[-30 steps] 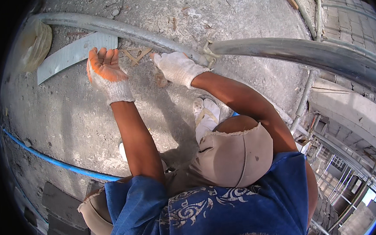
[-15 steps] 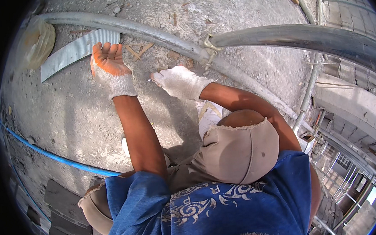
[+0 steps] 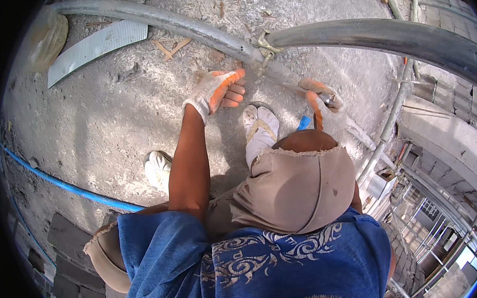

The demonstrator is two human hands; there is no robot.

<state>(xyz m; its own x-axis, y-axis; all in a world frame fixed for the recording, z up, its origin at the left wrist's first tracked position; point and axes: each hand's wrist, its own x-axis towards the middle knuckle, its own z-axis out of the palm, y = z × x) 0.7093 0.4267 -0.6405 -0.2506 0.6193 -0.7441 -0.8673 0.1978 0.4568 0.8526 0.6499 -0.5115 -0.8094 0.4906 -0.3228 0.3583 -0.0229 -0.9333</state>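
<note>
My left hand (image 3: 218, 91), in a white knit glove with an orange coated palm, is held above the concrete floor just left of the scaffold pipe joint. Its fingers are loosely bent and apart, and nothing shows in them. My right hand (image 3: 326, 108), gloved the same way, is closed around a thin metal tool (image 3: 296, 88). The tool's narrow shaft points left toward the clamp (image 3: 266, 54), and a round shiny end shows by the fingers. Its exact kind is unclear. My knee partly hides the right forearm. A small blue piece (image 3: 303, 123) shows beside that wrist.
A long grey pipe (image 3: 187, 29) crosses the floor, joined at the clamp to a raised pipe (image 3: 373, 31). A corrugated metal strip (image 3: 98, 48), wood scraps (image 3: 171, 48) and a translucent sack (image 3: 51, 40) lie far left. A blue hose (image 3: 71, 186) runs left. Scaffolding stands right.
My left hand has moved right, toward the pipe joint. My right hand has swung right, away from the middle, and the thin metal tool now shows in it. The view has shifted slightly.
</note>
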